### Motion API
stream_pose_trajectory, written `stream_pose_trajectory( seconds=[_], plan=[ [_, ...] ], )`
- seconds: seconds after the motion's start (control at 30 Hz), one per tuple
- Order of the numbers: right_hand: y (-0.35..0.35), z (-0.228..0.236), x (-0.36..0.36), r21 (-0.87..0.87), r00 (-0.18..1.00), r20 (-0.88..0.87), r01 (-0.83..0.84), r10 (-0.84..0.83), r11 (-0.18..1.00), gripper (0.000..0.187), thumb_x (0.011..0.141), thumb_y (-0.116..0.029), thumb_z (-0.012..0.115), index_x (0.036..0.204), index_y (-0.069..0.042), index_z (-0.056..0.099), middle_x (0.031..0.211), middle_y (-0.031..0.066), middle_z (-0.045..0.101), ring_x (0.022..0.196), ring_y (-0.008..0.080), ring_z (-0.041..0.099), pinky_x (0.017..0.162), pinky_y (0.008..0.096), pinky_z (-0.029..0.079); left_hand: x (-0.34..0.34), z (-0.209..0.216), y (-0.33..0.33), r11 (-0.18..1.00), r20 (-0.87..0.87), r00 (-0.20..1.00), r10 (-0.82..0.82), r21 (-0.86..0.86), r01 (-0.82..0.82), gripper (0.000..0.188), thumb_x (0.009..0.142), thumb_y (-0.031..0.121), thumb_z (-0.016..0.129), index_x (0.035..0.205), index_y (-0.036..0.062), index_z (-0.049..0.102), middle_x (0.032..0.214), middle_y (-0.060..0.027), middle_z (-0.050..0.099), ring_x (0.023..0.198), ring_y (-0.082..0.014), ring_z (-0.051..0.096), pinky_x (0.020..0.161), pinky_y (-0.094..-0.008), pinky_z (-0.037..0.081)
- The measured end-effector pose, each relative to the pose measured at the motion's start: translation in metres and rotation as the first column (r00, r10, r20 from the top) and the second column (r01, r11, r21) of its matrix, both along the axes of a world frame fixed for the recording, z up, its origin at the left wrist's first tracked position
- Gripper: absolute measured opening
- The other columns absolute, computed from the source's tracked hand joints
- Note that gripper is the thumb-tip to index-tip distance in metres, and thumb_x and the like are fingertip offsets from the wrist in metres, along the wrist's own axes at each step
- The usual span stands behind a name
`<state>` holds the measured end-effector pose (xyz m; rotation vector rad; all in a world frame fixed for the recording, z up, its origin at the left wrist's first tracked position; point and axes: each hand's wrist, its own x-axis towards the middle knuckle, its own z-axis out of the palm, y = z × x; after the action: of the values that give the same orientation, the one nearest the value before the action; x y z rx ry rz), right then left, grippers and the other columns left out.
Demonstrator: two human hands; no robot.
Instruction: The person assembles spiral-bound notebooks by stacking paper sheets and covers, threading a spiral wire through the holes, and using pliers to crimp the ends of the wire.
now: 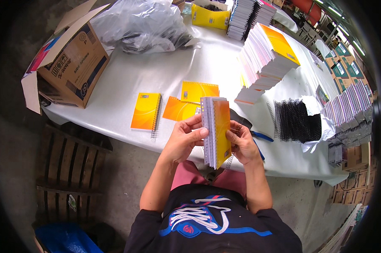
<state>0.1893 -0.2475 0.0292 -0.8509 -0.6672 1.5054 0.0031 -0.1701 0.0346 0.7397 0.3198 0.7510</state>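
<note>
From where I stand, a cardboard box [78, 65] sits at the far left of the table, then a yellow-orange spiral notebook [144, 110] with its wire down the right side, then two loose-looking yellow-orange booklets [200, 90] [177, 109], one partly over the other. The left hand [184, 137] comes next, thumb pressed on white pages and fingers behind, gripping the left part of a thick punched notebook block [217, 133]. That block is between the two hands, just in front of the person's body, its long axis running nearly up and down and its rows of holes facing left, so the left hand is nearer the punched edge. The right hand [242, 141] pinches the yellow-orange cover at its right edge, thumb in front; whether those fingers also hold the thin wire coil [229, 161] hanging just below, I cannot tell. Beyond lie a blue-handled tool [262, 136] and a bundle of black coils [295, 121]
</note>
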Motion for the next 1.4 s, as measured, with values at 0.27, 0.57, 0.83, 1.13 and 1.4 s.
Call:
stream_pose_trajectory(
  seconds=[0.27,0.57,0.83,1.13,1.4],
  plan=[
    [0.0,-0.006,0.004,0.034,0.993,-0.114,-0.037,0.041,0.999,0.031,0.087,-0.01,0.065,0.115,-0.001,0.056,0.098,0.0091,0.067,0.082,0.0126,0.067,0.063,0.0241,0.056,-0.001,-0.002,0.001,1.0,0.048,0.998,-0.027,0.001,0.027,0.047,0.085,0.013,0.066,0.126,-0.003,0.051,0.107,-0.0099,0.065,0.089,-0.0136,0.066,0.074,-0.0291,0.058],
    [0.0,-0.007,0.003,0.048,0.985,-0.163,-0.051,0.058,0.998,0.033,0.087,-0.011,0.065,0.117,-0.001,0.055,0.099,0.0093,0.067,0.08,0.0127,0.067,0.062,0.0229,0.056,0.0,0.001,-0.003,0.999,0.083,0.996,-0.04,0.024,0.039,0.038,0.089,0.013,0.061,0.122,-0.0029,0.053,0.106,-0.0104,0.066,0.084,-0.0125,0.067,0.071,-0.0251,0.057],
    [0.001,-0.019,0.006,0.077,0.971,-0.215,-0.088,0.103,0.993,0.033,0.086,-0.013,0.066,0.117,-0.004,0.057,0.09,0.0042,0.067,0.057,0.0014,0.054,0.043,0.0147,0.039,-0.001,-0.001,-0.003,0.999,0.079,0.996,-0.031,0.025,0.029,0.044,0.09,0.013,0.06,0.129,-0.0022,0.047,0.107,-0.0112,0.065,0.085,-0.0144,0.068,0.07,-0.0292,0.059],
    [0.001,-0.022,0.003,0.059,0.976,-0.205,-0.059,0.07,0.997,0.034,0.086,-0.014,0.067,0.116,-0.004,0.057,0.083,0.0004,0.064,0.05,-0.0008,0.042,0.04,0.0148,0.028,0.003,-0.003,-0.003,0.998,0.16,0.985,-0.066,-0.005,0.068,0.053,0.09,0.006,0.056,0.138,0.0006,0.035,0.111,-0.015,0.063,0.088,-0.0187,0.067,0.07,-0.0303,0.06],
    [0.0,-0.023,0.0,0.055,0.976,-0.209,-0.05,0.061,0.997,0.033,0.087,-0.011,0.065,0.117,-0.003,0.055,0.091,0.0054,0.065,0.064,0.0056,0.056,0.049,0.0181,0.042,0.005,0.014,-0.011,0.979,-0.059,0.988,0.145,0.152,-0.135,0.078,0.076,-0.01,0.05,0.146,0.0129,0.023,0.108,-0.017,0.063,0.08,-0.0158,0.066,0.069,-0.0284,0.056]
  ],
)
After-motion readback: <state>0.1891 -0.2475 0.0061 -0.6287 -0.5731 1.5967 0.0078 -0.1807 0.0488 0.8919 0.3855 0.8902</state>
